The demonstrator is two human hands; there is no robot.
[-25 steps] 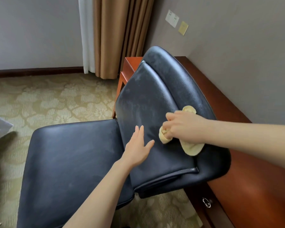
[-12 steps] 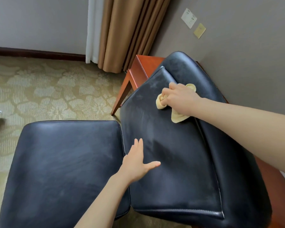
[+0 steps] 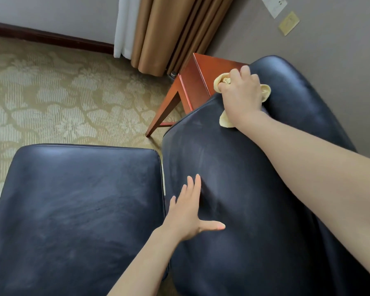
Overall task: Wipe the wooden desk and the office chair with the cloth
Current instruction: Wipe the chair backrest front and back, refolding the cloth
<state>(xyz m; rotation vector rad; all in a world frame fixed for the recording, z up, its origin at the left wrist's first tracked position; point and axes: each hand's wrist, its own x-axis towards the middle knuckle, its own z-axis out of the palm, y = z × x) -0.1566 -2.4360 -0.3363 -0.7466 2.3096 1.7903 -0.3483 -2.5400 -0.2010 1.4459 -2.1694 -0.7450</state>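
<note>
Patterned beige carpet covers the floor, brown curtains hang in the corner, and a grey wall carries a white switch plate. Just beyond the right hand shows a corner of the reddish wooden desk, with one slanted leg reaching down to the carpet.

The right hand sits at the top edge of the black leather office chair. Its fingers are curled round a bunched yellow cloth and press it against the backrest. Folds of the cloth poke out ahead of the knuckles, to the hand's right, and under the wrist.

The left hand is nearer the person and well apart from the right one. It is spread open and holds nothing, with the fingers straight and close together and the thumb stretched out to the right. It lies against the lower backrest, just right of the gap that separates it from the seat cushion. That cushion lies to the left of this hand. Pale dusty streaks mark the leather around both hands.
</note>
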